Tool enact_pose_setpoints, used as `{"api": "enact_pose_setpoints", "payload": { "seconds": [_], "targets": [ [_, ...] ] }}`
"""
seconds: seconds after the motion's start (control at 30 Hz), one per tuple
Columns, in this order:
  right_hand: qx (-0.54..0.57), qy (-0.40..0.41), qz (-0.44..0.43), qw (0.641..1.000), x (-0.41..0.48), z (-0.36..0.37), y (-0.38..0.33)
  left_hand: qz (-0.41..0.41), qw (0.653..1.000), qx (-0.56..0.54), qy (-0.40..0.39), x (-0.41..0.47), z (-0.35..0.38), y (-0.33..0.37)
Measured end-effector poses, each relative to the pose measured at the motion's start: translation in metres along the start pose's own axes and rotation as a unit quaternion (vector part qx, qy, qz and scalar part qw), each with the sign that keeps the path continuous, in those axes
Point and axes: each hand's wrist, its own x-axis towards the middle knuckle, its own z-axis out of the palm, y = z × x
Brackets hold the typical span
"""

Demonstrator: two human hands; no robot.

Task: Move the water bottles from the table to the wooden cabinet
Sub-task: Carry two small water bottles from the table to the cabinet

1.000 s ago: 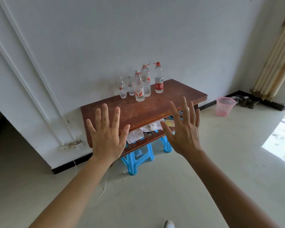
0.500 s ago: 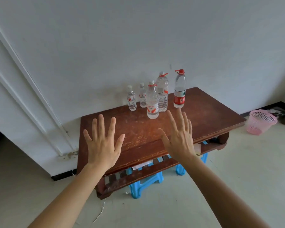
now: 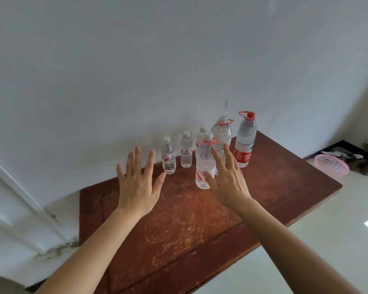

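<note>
Head camera: a person is holding the left hand [image 3: 139, 183] and right hand [image 3: 225, 181] out over a wooden table [image 3: 189, 225], fingers spread, gripping nothing. Six water bottles [image 3: 203, 162] are standing by the wall, none moved yet; the cabinet is not showing.

Left hand [image 3: 139, 183]: fingers straight and spread, palm down over the wooden table [image 3: 200, 230], holding nothing.
Right hand [image 3: 227, 179]: likewise flat and fanned, holding nothing.
Front bottle [image 3: 204, 166]: upright, right against the right thumb's side, between both hands; I can't tell whether skin touches it.
Small bottle [image 3: 168, 158]: just beyond the left thumb tip.
Second small bottle [image 3: 186, 151]: farther back, between the hands.
Large bottle [image 3: 221, 132]: behind the right fingertips, partly hidden by them.
Red-label bottle [image 3: 244, 145]: just past the right hand's outer edge.
Pink basket [image 3: 331, 165]: on the floor, well off to the right of the right hand.
</note>
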Motion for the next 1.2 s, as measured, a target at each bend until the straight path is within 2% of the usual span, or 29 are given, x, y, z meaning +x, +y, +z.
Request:
{"api": "enact_pose_setpoints", "payload": {
  "seconds": [0.33, 0.43, 0.73, 0.8, 0.9, 1.0, 1.1, 1.2],
  "targets": [
    [0.095, -0.073, -0.022, 0.993, 0.081, 0.099, -0.002, -0.046, 0.997, -0.028, -0.063, 0.082, 0.078, -0.044],
    [0.127, -0.09, -0.003, 0.988, 0.111, 0.113, 0.007, -0.07, 0.992, -0.053, -0.087, 0.112, 0.092, -0.044],
    [0.184, -0.094, 0.004, 0.978, 0.16, 0.149, 0.026, -0.056, 0.971, -0.165, -0.164, 0.236, 0.159, -0.023],
    [0.198, -0.099, 0.024, 0.975, 0.165, 0.156, 0.023, -0.072, 0.958, -0.236, -0.147, 0.241, 0.17, -0.022],
    [0.221, -0.104, 0.095, 0.965, 0.184, 0.167, 0.017, -0.104, 0.955, -0.265, -0.076, 0.237, 0.172, -0.027],
    [0.221, -0.135, 0.186, 0.948, 0.212, 0.18, 0.013, -0.103, 0.961, -0.254, -0.04, 0.224, 0.163, -0.044],
    [0.198, -0.112, 0.218, 0.949, 0.242, 0.2, 0.013, -0.083, 0.973, -0.216, -0.025, 0.213, 0.15, -0.065],
    [0.176, -0.105, 0.28, 0.938, 0.264, 0.224, 0.02, -0.108, 0.973, -0.204, -0.011, 0.201, 0.14, -0.085]
  ]
}}
